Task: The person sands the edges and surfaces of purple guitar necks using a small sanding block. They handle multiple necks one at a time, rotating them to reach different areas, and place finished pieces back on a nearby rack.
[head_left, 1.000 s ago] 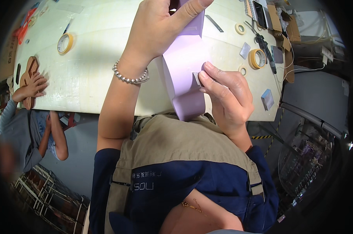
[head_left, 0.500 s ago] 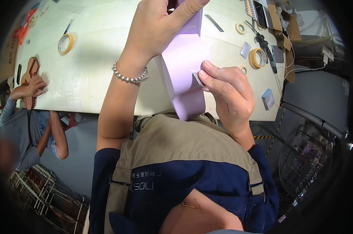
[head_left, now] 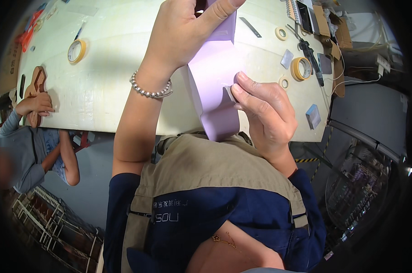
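A smooth lilac body with curved, waisted sides [head_left: 215, 68] stands tilted between my hands, its lower end resting against my apron [head_left: 215, 168]. My left hand [head_left: 188, 34], with a beaded bracelet at the wrist, is closed round its upper end, thumb across the top; the fingertips are partly cut off by the picture's edge. On the right side of the body, my right hand [head_left: 265, 107] pinches a small grey flat piece [head_left: 228, 93], like a scrap of sandpaper, between thumb and fingers. That piece touches the lilac surface.
Right on the table lie tape rolls [head_left: 301, 68], a grey flat pad [head_left: 287, 59], a blue-grey block [head_left: 313, 117], a black corded tool [head_left: 309, 54] and a metal blade [head_left: 250, 27]. Left are another tape roll [head_left: 76, 51] and a co-worker's hand [head_left: 40, 103] on a brown wooden piece [head_left: 37, 82].
My right hand and the grey piece have shifted only slightly along the lilac surface. My left hand keeps its hold. The co-worker's hand has moved a little on the wooden piece.
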